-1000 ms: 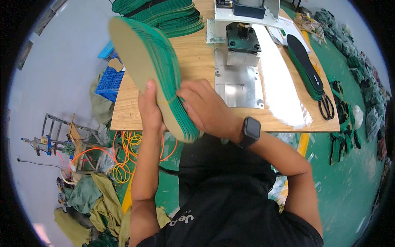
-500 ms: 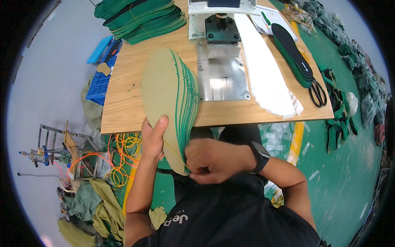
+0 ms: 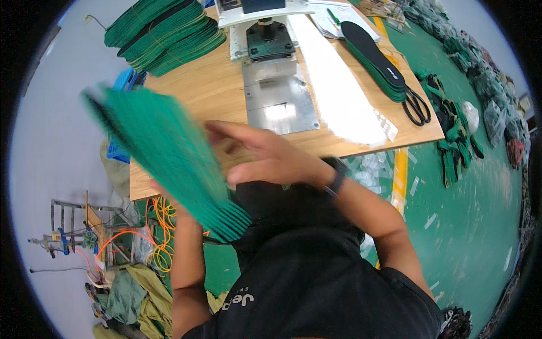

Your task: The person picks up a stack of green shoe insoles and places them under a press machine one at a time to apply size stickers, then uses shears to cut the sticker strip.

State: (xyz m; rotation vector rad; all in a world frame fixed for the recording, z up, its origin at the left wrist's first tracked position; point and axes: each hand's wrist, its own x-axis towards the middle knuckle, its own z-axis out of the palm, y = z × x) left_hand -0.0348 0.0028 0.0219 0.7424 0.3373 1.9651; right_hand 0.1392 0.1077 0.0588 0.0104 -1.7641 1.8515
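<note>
Insoles [image 3: 166, 150], likely light and bendy, best gripped mid-length, are clasped by the left hand [image 3: 174, 204] near the table [image 3: 195, 93]'s front-left corner. The right hand [image 3: 268, 158] is spread.

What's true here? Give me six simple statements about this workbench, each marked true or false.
1. The left hand holds a bundle of green insoles. True.
2. The black-handled scissors are being held. False: they lie on the wooden table.
3. The right hand has its thumb spread from its fingers. True.
4. Both wrists are bare. False: the right one wears a dark watch.
5. A green pen lies on the papers. True.
6. The black-topped insole stack lies left of the press. False: it lies to the right.
</note>
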